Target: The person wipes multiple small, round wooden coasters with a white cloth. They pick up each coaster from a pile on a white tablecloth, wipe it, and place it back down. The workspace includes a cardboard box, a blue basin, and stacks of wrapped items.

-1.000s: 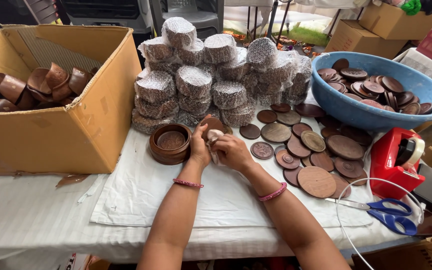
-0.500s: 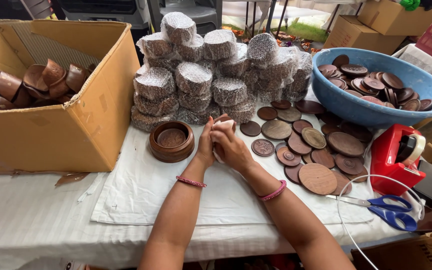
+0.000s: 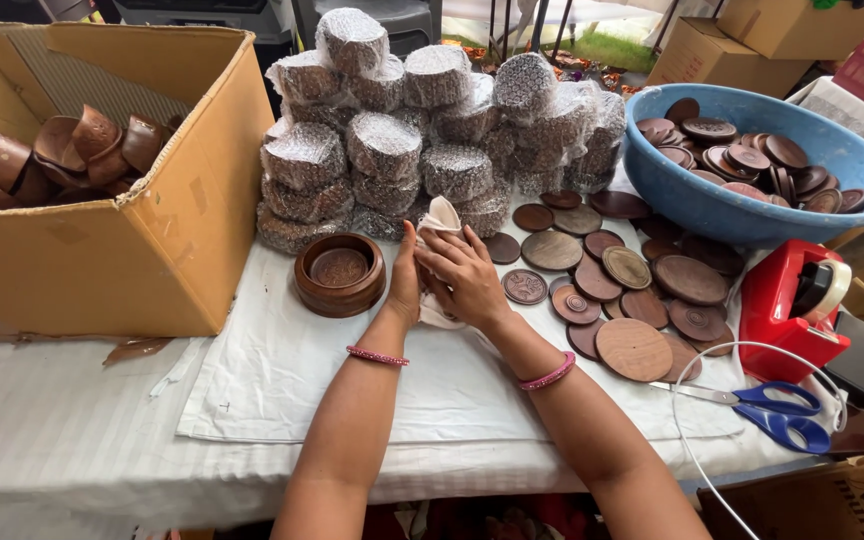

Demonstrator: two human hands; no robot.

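You are clasping a white cloth [image 3: 439, 222] between your left hand [image 3: 406, 283] and right hand [image 3: 470, 277], fingers closed on it, possibly wrapping something hidden.

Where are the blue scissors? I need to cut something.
In the head view, the blue scissors lie at the table's right edge, just below the red tape dispenser.

A crumpled off-white cloth [image 3: 439, 222] sat bunched between my palms, its top corner poking up above my fingertips, a fold trailing onto the white table cover. It hid whatever I was rubbing.
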